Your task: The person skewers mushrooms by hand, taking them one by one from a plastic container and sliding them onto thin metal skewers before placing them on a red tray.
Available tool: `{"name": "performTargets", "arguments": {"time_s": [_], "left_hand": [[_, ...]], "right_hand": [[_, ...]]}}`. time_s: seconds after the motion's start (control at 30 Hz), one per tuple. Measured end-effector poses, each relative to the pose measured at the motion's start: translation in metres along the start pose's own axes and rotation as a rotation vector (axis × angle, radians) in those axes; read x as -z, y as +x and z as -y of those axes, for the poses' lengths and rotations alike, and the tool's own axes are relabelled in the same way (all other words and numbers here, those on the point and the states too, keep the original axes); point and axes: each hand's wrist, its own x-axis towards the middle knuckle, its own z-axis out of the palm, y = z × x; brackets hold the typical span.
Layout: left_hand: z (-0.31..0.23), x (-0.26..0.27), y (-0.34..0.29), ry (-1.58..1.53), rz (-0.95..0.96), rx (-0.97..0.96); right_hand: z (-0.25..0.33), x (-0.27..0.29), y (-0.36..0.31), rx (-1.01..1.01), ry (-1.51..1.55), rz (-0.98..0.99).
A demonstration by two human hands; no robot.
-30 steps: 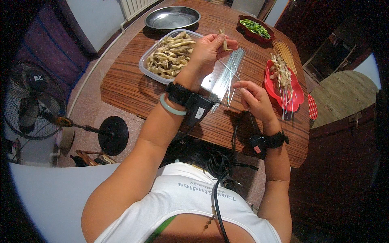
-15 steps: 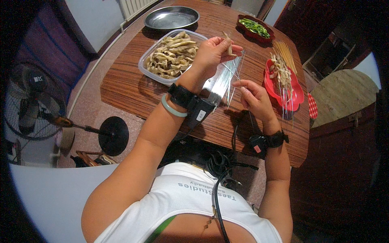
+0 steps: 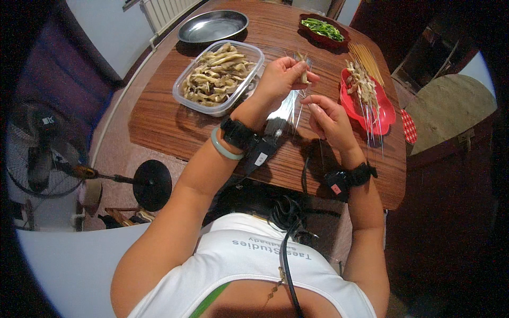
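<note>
My left hand pinches a strip of oyster mushroom upright between thumb and fingers. Just to its lower right, my right hand has thumb and forefinger closed on a thin metal skewer, whose lower end shows below the palm. Whether its tip touches the mushroom is hard to see. Beneath my hands lies a bundle of shiny metal skewers. A clear plastic box at the left holds torn oyster mushrooms. Several loaded mushroom skewers rest on a red plate at the right.
A steel dish stands at the far left of the wooden table. Far right are a dark red bowl of cut greens and a bunch of bamboo skewers. A fan stands on the floor at left.
The view has shifted slightly. My right hand has come up closer to the left, bringing the skewer nearer the mushroom strip. Both hands keep their grip.
</note>
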Motion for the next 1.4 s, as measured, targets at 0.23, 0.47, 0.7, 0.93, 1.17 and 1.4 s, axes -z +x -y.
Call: {"name": "performTargets", "arguments": {"time_s": [0.23, 0.47, 0.7, 0.93, 1.17, 1.4], "left_hand": [[0.000, 0.010, 0.006, 0.064, -0.169, -0.189], [0.001, 0.003, 0.005, 0.166, -0.221, -0.247], [0.007, -0.003, 0.002, 0.163, -0.177, -0.240], [0.013, -0.009, 0.002, 0.122, -0.147, -0.230], [0.017, -0.006, -0.002, 0.192, -0.095, -0.192], [0.017, 0.005, 0.005, 0.142, -0.167, -0.104]], "right_hand": [[0.004, -0.005, 0.000, -0.025, -0.066, -0.055], [-0.003, -0.005, -0.001, -0.002, -0.018, 0.052], [-0.003, -0.004, 0.000, 0.012, 0.001, 0.046], [-0.003, -0.001, 0.000, 0.024, -0.013, 0.026], [-0.004, -0.003, 0.001, 0.014, -0.034, -0.003], [0.000, -0.006, 0.001, -0.040, -0.013, -0.106]]}}
